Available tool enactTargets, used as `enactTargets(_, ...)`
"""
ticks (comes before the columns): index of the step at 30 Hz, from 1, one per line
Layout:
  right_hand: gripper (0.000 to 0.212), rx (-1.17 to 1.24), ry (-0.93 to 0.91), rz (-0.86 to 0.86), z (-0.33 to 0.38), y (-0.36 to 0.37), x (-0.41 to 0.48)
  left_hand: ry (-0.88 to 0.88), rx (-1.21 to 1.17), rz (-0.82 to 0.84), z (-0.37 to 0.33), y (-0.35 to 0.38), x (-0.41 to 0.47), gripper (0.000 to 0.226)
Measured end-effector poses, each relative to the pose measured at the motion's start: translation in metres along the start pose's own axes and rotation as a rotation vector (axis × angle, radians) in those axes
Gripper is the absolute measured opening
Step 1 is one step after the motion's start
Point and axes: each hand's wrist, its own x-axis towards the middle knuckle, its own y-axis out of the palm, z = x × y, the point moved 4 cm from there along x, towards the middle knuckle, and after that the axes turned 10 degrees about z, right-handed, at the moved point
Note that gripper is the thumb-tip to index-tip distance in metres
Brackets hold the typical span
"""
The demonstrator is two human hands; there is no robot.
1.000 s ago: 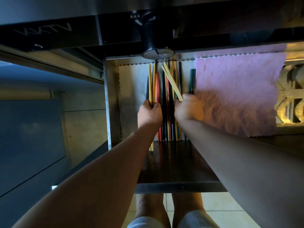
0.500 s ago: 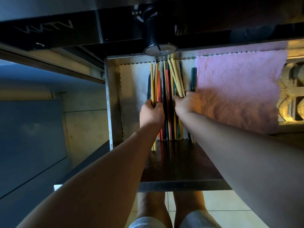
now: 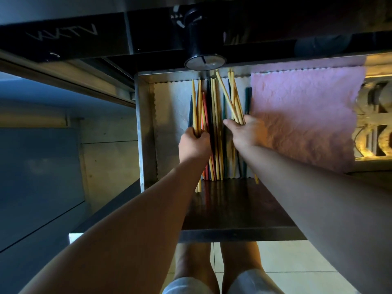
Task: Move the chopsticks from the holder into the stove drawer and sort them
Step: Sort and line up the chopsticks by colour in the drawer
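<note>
The steel stove drawer (image 3: 146, 124) stands pulled out below the stove front. Several chopsticks lie lengthwise in its left half on a pale liner: yellow, red, black and dark green ones (image 3: 214, 124). My left hand (image 3: 194, 145) grips a few yellow chopsticks (image 3: 196, 102) at the left of the pile. My right hand (image 3: 246, 132) holds a fanned bunch of yellow chopsticks (image 3: 232, 96) at the right of the pile, thumb out to the left. A dark green chopstick (image 3: 248, 100) lies beside the pink cloth. No holder is in view.
A pink cloth (image 3: 307, 115) covers the drawer's right half. A black stove knob (image 3: 203, 58) juts out above the drawer's back edge. The drawer's dark front panel (image 3: 233, 209) is near me, with my legs and the tiled floor (image 3: 297, 268) below.
My right hand's yellow bunch has shifted right and fanned out from the pile. My left hand keeps its grip on its yellow chopsticks at the left.
</note>
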Motion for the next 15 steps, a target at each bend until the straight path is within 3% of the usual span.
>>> enactTargets(3, 0.029, -0.061, -0.029, 0.034, 0.001, -0.013, -0.006, 0.015, 0.046, -0.042, 0.001, 0.002, 0.006, 0.022)
enactTargets(11, 0.040, -0.064, -0.103, 0.037, -0.003, -0.029, -0.013, -0.090, 0.100, -0.148, 0.007, 0.006, 0.016, 0.020)
enactTargets(15, 0.042, 0.064, -0.098, 0.046, -0.007, -0.030, -0.012, -0.116, 0.093, -0.114, 0.006, 0.009, 0.016, 0.023)
